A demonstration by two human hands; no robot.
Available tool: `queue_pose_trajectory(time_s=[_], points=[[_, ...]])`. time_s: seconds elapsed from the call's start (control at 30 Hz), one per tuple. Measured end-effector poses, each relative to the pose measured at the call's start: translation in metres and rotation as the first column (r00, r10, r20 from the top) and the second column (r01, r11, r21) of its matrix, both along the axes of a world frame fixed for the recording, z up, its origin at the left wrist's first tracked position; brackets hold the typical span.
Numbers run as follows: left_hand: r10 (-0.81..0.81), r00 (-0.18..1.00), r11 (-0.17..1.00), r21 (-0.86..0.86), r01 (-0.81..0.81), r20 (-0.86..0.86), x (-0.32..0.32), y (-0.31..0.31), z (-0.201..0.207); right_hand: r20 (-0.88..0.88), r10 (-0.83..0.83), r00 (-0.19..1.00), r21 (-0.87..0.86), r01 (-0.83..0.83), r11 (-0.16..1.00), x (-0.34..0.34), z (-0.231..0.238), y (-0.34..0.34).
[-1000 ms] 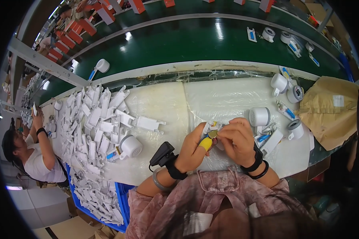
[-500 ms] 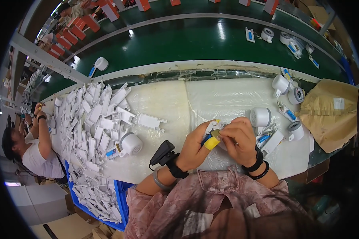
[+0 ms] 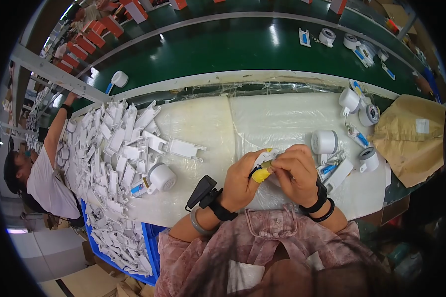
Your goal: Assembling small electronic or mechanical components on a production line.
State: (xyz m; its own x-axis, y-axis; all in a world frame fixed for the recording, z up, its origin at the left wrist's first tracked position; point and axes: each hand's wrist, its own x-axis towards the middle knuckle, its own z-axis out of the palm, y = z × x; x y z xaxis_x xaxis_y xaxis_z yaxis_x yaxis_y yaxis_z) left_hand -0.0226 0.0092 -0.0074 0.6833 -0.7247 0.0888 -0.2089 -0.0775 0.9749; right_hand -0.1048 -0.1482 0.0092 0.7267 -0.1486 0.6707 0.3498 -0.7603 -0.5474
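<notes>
Above the near edge of the bench, my left hand (image 3: pixel 241 182) is wrapped round a small white plastic housing (image 3: pixel 265 157) with an olive-coloured piece on it. Yellow coverings show on my left thumb and a fingertip. My right hand (image 3: pixel 298 174) is closed, its thumb and fingers pinched at the right side of the housing. Whatever lies between those fingertips is hidden. Just right of my hands, a round white unit (image 3: pixel 324 142) stands beside an open white handle (image 3: pixel 338 174) and parts with blue pieces.
A heap of white plastic housings (image 3: pixel 119 143) covers the left bench, with more in a blue crate (image 3: pixel 151 252). A round white unit (image 3: pixel 161 177) lies beside the heap. Beyond runs a green conveyor (image 3: pixel 208 52). A brown paper bag (image 3: pixel 411 141) stands right; a co-worker (image 3: pixel 49 185) sits left.
The units on the conveyor have shifted slightly left. The co-worker's arm now stretches out toward the belt. My hands stay nearly in place, the housing turned slightly, its blue part less visible.
</notes>
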Motion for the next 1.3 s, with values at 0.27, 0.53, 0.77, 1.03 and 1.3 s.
queue_pose_trajectory(time_s=[0.27, 0.53, 0.77, 1.03, 1.3], points=[[0.025, 1.000, 0.999, -0.032, -0.025, 0.019, 0.002, -0.001, -0.002, 0.002, -0.026, 1.000, -0.018, 0.026, 1.000, 0.001, 0.001, 0.004], [0.030, 0.999, 0.993, -0.118, -0.028, 0.017, 0.009, -0.011, -0.001, 0.013, -0.086, 0.996, -0.017, 0.087, 0.996, 0.002, -0.005, 0.004], [0.064, 0.783, 0.992, -0.047, -0.118, -0.618, 0.063, -0.015, 0.017, 0.071, -0.096, 0.993, -0.018, 0.098, 0.995, 0.003, -0.004, -0.006], [0.307, 0.890, 0.887, -0.237, -0.397, -0.338, 0.208, -0.045, 0.027, 0.051, 0.024, 0.998, 0.046, -0.026, 0.999, -0.002, -0.006, 0.001], [0.209, 0.405, 0.943, -0.074, -0.326, 0.890, 0.142, -0.072, 0.012, -0.052, 0.228, 0.972, 0.004, -0.228, 0.974, -0.004, -0.015, -0.001]])
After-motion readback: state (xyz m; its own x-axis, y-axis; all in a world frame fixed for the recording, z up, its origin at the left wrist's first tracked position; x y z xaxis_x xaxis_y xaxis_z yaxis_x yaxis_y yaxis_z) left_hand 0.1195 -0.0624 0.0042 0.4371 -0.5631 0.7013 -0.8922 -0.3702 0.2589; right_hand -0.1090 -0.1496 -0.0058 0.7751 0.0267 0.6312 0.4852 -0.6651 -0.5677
